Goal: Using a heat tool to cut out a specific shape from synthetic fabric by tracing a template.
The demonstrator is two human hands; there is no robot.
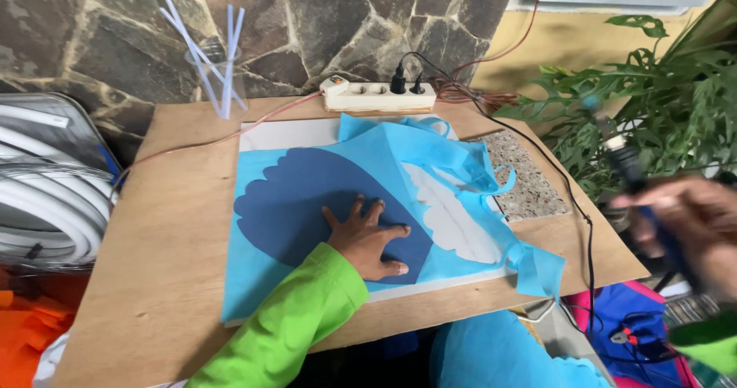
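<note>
while the left hand [367, 242] lies flat with fingers spread, gripping nothing, on the dark blue fabric shape [307, 200] at the centre of the frame, it should probably keep pressing evenly so the light blue sheet [253, 273] beneath stays smooth. at the right edge, the blurred right hand [687, 231] is clenched around a corded tool [626, 161], well apart from the fabric.

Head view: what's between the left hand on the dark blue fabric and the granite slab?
In the head view, folded light blue fabric with a white scalloped cut-out lies between the left hand and the granite slab.
</note>
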